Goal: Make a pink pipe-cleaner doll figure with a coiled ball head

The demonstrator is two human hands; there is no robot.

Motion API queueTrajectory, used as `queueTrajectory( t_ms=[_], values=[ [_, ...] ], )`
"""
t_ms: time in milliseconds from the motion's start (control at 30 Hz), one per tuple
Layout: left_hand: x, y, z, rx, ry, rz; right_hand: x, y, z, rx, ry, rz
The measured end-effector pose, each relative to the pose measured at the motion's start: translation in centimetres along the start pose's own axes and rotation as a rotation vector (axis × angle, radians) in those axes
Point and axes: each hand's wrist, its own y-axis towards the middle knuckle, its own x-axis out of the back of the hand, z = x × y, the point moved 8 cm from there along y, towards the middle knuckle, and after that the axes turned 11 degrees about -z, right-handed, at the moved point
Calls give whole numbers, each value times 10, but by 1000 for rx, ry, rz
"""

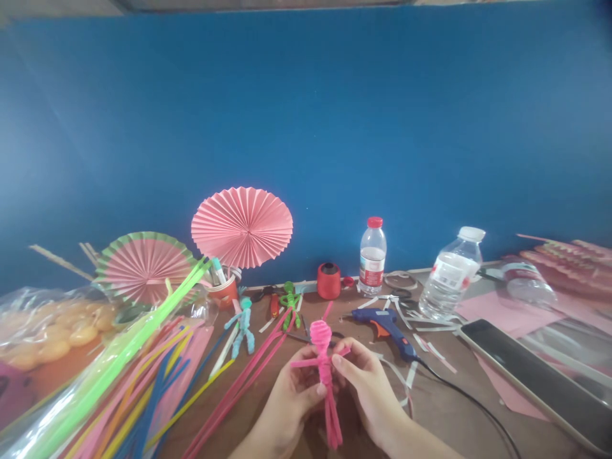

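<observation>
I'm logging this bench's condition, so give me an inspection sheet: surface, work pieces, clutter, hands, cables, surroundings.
Surface: brown tabletop, strewn with white paper strips.
Work pieces: bright-pink pipe-cleaner figure, head up; light-blue pipe-cleaner figure beyond it.
Clutter: blue plastic glue gun with orange trigger; red-capped clear plastic bottle; white-capped clear plastic bottle; black-screened device.
Hands: left hand and right hand both hold the bright-pink pipe-cleaner figure.
Cables: thin black cable from the glue gun; far end out of view.
Surroundings: blue wall behind; other people: nothing seen.
</observation>
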Motion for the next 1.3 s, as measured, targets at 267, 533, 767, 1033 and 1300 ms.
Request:
queueTrajectory(
  t_ms=[267, 533, 767, 1033, 1300],
  values=[
    [-2, -3, 0, 29, -47, 12, -12, -7, -8, -159, 176, 72],
    [3, 2, 8, 48, -62, 57, 5, -2, 12, 122, -39, -41],
    [5, 1, 9, 53, -64, 61, -5, -5, 54, 546, -606, 32],
    [3, 0, 5, 47, -31, 96, 0, -3, 54, 668, -787, -31],
    [4, 1, 8, 26, -20, 114, -3, -2, 49, 476, -556, 37]
  ],
)
